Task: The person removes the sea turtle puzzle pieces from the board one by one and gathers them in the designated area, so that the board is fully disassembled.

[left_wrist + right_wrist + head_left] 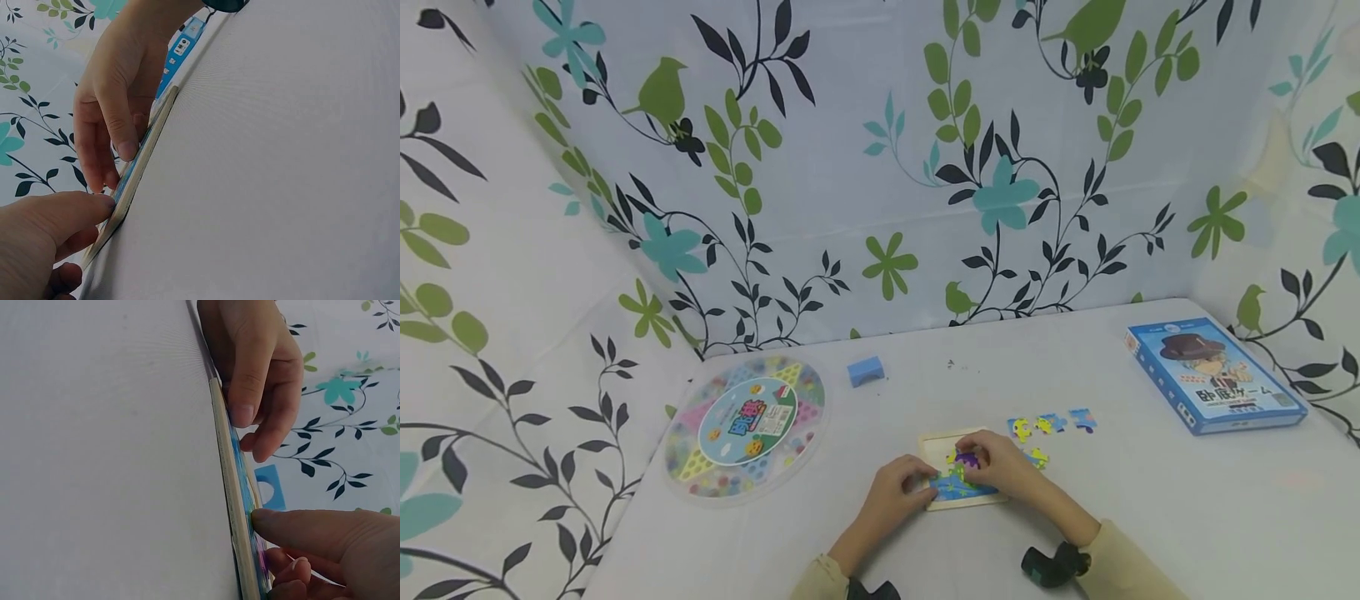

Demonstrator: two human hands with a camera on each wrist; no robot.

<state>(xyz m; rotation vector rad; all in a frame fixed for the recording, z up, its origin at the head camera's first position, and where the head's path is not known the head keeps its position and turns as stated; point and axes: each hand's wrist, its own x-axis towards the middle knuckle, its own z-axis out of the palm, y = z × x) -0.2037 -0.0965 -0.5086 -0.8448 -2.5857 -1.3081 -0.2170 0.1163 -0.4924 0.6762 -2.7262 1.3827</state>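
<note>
A wooden-framed jigsaw puzzle [962,492] lies on the white table, its lower part filled with blue pieces. My left hand [895,490] holds the frame at its left edge, thumb on top and fingers curled alongside. Over the right half, my right hand [996,467] has thumb and fingers around a purple puzzle piece [967,460] low against the board. In the right wrist view the right thumb [300,528] rests on the blue pieces, with the other fingers curled beside it. Several loose puzzle pieces [1045,424] lie behind and right of the frame.
A blue boxed game [1232,379] lies at the far right. On the left is a round Chinese checkers set [748,421] in clear packaging. Behind the puzzle sits a small blue block [866,371] with a cut-out. Floral curtains [887,208] hang around the table.
</note>
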